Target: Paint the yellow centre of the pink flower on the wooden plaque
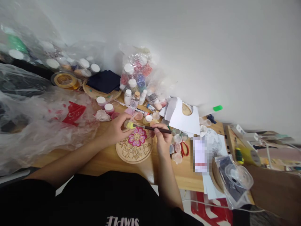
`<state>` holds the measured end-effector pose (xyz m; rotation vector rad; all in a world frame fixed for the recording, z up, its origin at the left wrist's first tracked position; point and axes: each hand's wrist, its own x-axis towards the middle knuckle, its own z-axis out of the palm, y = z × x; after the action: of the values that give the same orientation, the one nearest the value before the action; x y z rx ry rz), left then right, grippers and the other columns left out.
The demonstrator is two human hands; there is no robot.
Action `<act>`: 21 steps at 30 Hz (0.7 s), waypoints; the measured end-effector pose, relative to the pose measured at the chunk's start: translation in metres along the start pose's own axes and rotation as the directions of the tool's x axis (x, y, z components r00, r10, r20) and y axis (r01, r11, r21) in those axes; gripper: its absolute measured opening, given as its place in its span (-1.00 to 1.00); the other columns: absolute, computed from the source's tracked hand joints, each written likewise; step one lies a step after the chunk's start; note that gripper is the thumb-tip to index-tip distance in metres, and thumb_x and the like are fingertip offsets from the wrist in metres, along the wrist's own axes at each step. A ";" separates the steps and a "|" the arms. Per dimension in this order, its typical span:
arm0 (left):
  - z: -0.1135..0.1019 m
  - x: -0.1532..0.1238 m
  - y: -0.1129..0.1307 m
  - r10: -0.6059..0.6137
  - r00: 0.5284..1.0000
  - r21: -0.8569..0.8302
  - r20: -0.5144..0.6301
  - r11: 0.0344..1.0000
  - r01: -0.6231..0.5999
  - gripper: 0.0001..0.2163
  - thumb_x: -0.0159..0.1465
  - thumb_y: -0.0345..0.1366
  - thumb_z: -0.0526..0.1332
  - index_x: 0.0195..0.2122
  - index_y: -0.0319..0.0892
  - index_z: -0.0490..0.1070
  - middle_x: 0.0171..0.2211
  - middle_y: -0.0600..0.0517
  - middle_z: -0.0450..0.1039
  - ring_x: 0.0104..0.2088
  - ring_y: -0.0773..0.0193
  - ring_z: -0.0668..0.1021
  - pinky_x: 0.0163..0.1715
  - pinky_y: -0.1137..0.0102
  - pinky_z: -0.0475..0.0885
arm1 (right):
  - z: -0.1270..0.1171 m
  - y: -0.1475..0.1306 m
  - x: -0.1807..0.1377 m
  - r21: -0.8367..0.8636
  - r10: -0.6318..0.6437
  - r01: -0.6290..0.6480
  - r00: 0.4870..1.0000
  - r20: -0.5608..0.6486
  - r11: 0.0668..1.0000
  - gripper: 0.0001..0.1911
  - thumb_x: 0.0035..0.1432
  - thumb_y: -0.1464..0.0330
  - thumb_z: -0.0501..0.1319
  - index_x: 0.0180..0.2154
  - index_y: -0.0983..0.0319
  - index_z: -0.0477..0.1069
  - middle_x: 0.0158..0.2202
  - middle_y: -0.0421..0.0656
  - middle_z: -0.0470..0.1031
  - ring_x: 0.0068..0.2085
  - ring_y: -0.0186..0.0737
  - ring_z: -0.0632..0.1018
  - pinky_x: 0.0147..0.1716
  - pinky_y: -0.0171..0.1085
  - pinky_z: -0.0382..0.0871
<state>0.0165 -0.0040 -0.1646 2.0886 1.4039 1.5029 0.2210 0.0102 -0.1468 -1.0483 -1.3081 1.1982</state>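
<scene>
A round carved wooden disc [134, 150] lies on the wooden table [103, 160], its central flower [137, 137] painted pink. My left hand [117, 128] is closed around a small pot of yellow-green paint [129, 125] just above the disc. My right hand [162, 137] pinches a thin dark brush [152, 128], whose tip reaches into that pot. Both hands hover at the disc's far edge.
Several small paint pots [177, 147] and red scissors [184, 148] lie right of the disc. White-capped bottles [132, 94], bead bags [137, 70], a white paper [182, 117] and crumpled plastic bags [35, 122] crowd the table. More clutter sits at the right edge.
</scene>
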 end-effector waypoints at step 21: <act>-0.005 -0.001 0.010 -0.340 0.916 -0.029 0.215 0.935 0.354 -0.74 0.16 -0.22 0.24 -0.13 -0.08 0.31 -0.31 0.09 0.45 -0.37 0.27 0.51 -0.38 0.39 0.44 | 0.006 -0.009 0.005 0.194 0.044 -0.038 0.999 -0.027 0.980 -0.92 0.04 0.37 0.21 -0.41 0.17 0.50 -0.60 -0.30 0.47 -0.61 -0.36 0.44 -0.60 -0.34 0.28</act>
<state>0.0178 -0.0116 -0.1563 1.7771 1.5213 1.1402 0.2154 0.0134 -0.1367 -0.9520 -1.1260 1.3072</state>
